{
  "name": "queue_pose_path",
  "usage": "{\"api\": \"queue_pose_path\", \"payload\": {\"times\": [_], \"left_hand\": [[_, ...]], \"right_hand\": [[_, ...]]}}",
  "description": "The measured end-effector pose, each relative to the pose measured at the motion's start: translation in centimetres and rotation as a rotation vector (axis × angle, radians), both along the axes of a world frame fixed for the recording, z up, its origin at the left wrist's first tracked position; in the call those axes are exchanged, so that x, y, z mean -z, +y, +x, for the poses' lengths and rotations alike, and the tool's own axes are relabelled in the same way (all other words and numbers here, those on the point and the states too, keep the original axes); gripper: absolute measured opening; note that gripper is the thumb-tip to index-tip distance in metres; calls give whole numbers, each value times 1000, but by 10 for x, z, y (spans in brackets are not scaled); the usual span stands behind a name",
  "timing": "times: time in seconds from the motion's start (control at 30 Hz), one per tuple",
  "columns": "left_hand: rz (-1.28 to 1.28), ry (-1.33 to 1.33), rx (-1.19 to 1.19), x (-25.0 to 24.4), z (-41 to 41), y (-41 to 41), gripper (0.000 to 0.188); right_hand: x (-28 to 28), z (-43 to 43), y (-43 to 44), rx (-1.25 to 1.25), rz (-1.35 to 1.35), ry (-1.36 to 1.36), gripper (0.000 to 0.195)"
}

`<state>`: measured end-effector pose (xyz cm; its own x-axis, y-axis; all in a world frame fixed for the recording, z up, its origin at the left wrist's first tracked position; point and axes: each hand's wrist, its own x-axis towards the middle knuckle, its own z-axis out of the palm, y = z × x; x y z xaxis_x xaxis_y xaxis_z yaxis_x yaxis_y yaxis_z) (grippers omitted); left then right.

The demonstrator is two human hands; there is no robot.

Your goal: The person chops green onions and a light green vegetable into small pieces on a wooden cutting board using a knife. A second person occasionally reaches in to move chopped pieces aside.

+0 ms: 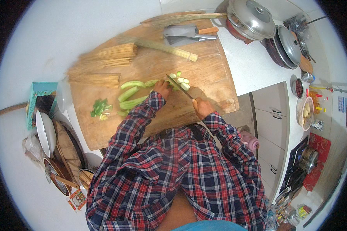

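Observation:
My right hand (203, 107) is closed round the handle of a kitchen knife (180, 86), its blade slanting up and left over a wooden board. Under the fingers of my left hand (162, 89) lies a long pale green vegetable (152, 83), pressed on the board beside the blade. Several cut pale pieces (185, 86) lie just beyond and right of the knife. More long peeled green vegetables (128, 93) rest left of my left hand, partly hidden by my sleeve. Chopped green onion (99, 108) sits in a small heap at the board's left.
The large wooden board (219, 72) also bears bundles of thin sticks (95, 79), a tied straw-like bundle (188, 55) and two cleavers (180, 31). A lidded steel pot (250, 20) stands beyond its right corner. A pink bottle (250, 141) is by my right sleeve.

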<state>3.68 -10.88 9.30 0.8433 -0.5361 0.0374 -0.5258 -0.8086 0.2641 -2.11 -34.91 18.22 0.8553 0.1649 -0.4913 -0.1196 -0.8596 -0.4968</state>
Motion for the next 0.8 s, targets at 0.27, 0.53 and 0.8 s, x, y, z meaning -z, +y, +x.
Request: {"api": "queue_pose_path", "payload": {"times": [0.27, 0.53, 0.8], "left_hand": [[-159, -29, -301, 37, -4, 2, 17], [91, -71, 48, 19, 1, 1, 20], [86, 101, 4, 9, 1, 0, 23]], "right_hand": [[-17, -1, 10, -65, -37, 22, 44], [24, 1, 6, -101, -26, -86, 40], [40, 2, 5, -25, 23, -124, 42]]}}
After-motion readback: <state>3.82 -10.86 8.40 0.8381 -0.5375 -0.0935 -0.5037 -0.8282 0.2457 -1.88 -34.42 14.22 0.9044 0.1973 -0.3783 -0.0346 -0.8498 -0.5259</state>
